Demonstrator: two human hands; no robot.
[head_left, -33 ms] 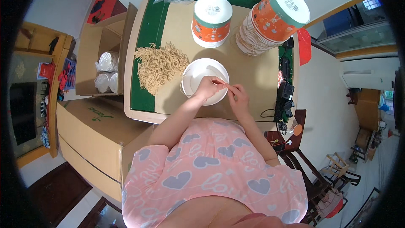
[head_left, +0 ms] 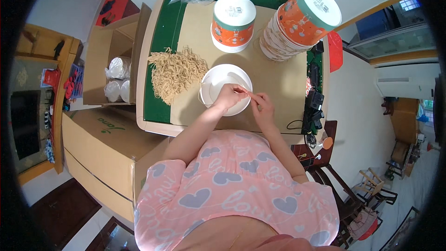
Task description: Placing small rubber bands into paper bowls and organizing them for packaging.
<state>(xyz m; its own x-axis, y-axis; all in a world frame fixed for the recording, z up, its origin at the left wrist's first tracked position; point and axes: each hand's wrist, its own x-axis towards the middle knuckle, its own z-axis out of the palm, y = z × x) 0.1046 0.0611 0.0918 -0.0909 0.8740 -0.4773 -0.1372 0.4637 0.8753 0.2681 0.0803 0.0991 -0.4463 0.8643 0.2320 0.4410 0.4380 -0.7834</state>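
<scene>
A white paper bucket (head_left: 214, 80) stands with its mouth up on the table before me, and I see into its pale inside. A thin beige cord (head_left: 200, 95) loops out from its left rim and runs down toward my left wrist. My left hand (head_left: 231, 97) reaches over the bucket's mouth, its fingers closed at the right rim. Just outside that rim, my right hand (head_left: 263, 108) is pinched, its fingertips meeting those of the left. What lies between the fingertips is too small to make out. A tangled heap of beige cords (head_left: 176, 72) lies left of the bucket.
An upturned orange and white bucket (head_left: 233, 23) stands behind; a tall leaning stack of buckets (head_left: 302, 23) is right of it. Black adapters and cables (head_left: 314, 104) line the right table edge. An open carton (head_left: 104, 60) and a large closed carton (head_left: 100, 144) stand at the left.
</scene>
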